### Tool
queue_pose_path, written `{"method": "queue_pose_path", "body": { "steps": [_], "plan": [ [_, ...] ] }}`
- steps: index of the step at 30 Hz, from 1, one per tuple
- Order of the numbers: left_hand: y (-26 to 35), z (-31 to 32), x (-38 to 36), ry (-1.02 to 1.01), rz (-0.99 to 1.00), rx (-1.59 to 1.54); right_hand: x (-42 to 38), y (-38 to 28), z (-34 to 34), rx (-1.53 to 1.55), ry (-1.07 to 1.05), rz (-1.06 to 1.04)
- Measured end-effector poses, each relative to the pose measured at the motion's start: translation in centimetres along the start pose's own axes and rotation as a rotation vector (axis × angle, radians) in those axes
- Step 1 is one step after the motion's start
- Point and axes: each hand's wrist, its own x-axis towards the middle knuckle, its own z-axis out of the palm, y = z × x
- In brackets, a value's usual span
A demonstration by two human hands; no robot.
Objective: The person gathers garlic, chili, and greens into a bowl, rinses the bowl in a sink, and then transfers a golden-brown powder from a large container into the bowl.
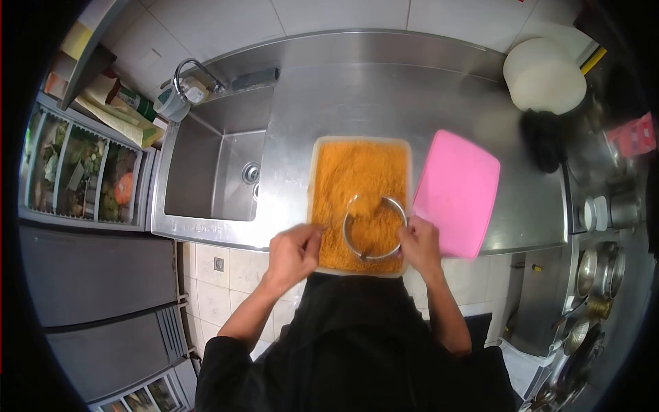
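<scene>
An oblong, pale-rimmed container (313, 165) full of orange crumbs (360, 165) sits at the counter's front edge. Over its near right part is a round metal-rimmed utensil (345, 237), with more orange crumbs showing inside the rim. My right hand (420, 244) grips the right side of that rim, thumb and fingers closed on it. At the container's left edge, my left hand (295, 254) is closed, its fingertips pinched together over the crumbs; what they hold, if anything, is hidden. A pink lid (458, 196) lies right of the container, close beside my right hand.
A steel sink (206, 165) with a curved faucet (182, 72) is set into the steel counter (295, 103) on the left. A white round tub (546, 75) and a black bundle (542, 141) stand back right. Pans (587, 271) fill shelves at right.
</scene>
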Motion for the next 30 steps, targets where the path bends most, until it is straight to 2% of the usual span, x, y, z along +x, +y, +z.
{"method": "queue_pose_path", "body": {
  "steps": [1, 5, 8, 11, 15, 21, 24, 30],
  "plan": [
    [0.1, 0.1, -0.3, 0.032, 0.063, 0.006, 0.0, -0.1, 0.1, 0.006, 0.003, 0.005],
    [-1.2, 0.8, 0.9, 0.216, 0.056, 0.019, 0.3, 0.1, 0.2, -0.003, 0.010, 0.012],
    [-5.1, 3.1, 3.7, 0.306, 0.144, 0.203, 0.0, 0.0, 0.1, 0.005, 0.012, -0.004],
    [-7.6, 5.8, 6.0, 0.359, 0.089, 0.287, -0.4, 0.3, -0.1, -0.019, -0.007, -0.007],
    [-8.7, 7.6, 7.6, 0.320, 0.041, 0.399, -1.1, -0.3, -0.4, -0.023, -0.015, -0.011],
    [-10.7, 9.7, 9.0, 0.145, 0.004, 0.308, -1.4, -0.4, -0.3, -0.003, -0.001, 0.044],
    [-9.7, 9.2, 9.4, 0.131, -0.103, 0.150, -1.1, 0.1, -0.3, -0.029, -0.003, 0.023],
    [-9.9, 6.5, 9.7, -0.126, -0.466, -0.335, -0.7, 0.3, -0.3, -0.031, 0.016, 0.001]
  ]
}}
